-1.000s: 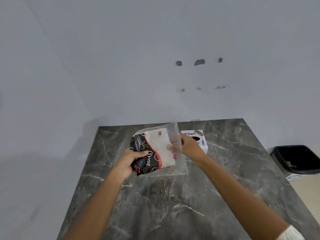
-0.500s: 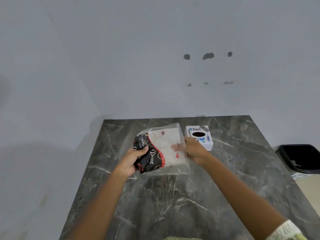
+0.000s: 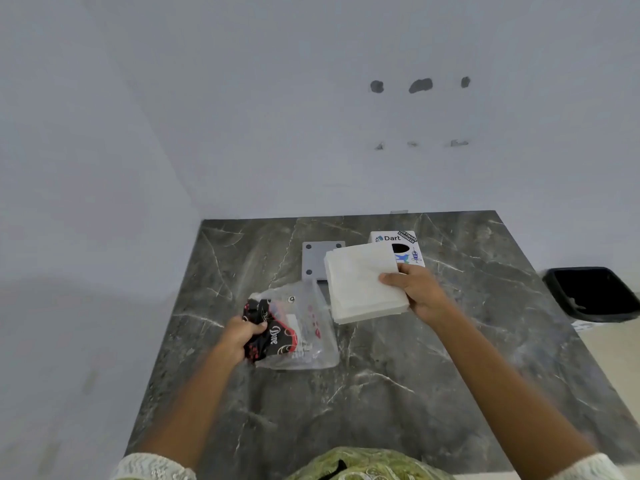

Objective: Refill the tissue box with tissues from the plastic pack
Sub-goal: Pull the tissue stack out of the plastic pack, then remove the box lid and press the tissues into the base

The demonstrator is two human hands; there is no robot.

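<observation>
**Tissue stack held clear of the emptied pack**

The room was bounded by plain pale walls [image 3: 311,98], the rear one carrying several dark patches. A dark marble-patterned table [image 3: 398,393] stood against that wall, and a black bin [image 3: 592,292] sat on the floor beyond the table's right edge.

The plastic pack [image 3: 294,327] lay on the table left of centre, its printed dark end gathered in the closed left hand [image 3: 242,336] and its clear open end pointing away toward the rear right. The stack of white tissues [image 3: 363,284] was held above the table, pinched at its right edge by the right hand [image 3: 420,294], thumb on top. The stack was roughly square, tilted slightly, one corner pointing toward the rear wall.

A flat grey plate [image 3: 313,259] lay partly under the stack's left side. The white tissue box [image 3: 408,242] stood near the rear, just behind the stack, its dark opening facing up and partly covered.
</observation>
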